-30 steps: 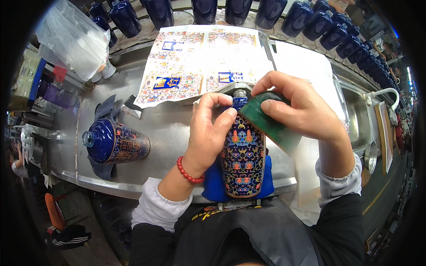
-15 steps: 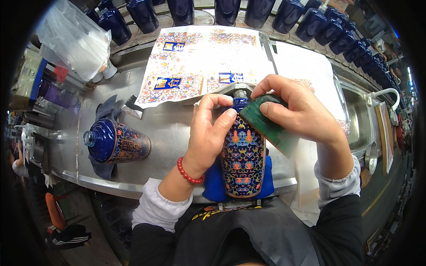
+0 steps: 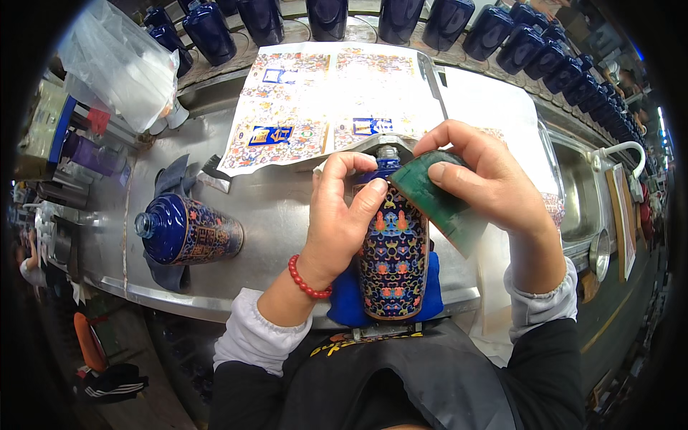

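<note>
A dark blue glass bottle (image 3: pixel 393 258) covered in a colourful floral pattern leans toward me on a blue cloth (image 3: pixel 344 294) at the bench's front edge. Its clear-mouthed neck points away. My left hand (image 3: pixel 340 215) grips the bottle's shoulder from the left, thumb on the patterned front and forefinger near the neck. In my right hand (image 3: pixel 480 175) is a flat green scraper (image 3: pixel 437 197), pinched between thumb and fingers. One corner of it is at the bottle's upper right shoulder; whether it touches is unclear. The scraper's lower edge is smeared by motion.
Another patterned bottle (image 3: pixel 197 229) lies on a dark support to the left. Printed decal sheets (image 3: pixel 301 107) spread across the bench beyond my hands. Plain blue bottles (image 3: pixel 330 18) line a curved track behind. A sink (image 3: pixel 579 204) is at the right, a plastic bag (image 3: pixel 122 64) at upper left.
My right hand and the scraper have shifted slightly rightward, turning more of its green face up. My left hand has barely moved. The plain bottles on the track have changed position.
</note>
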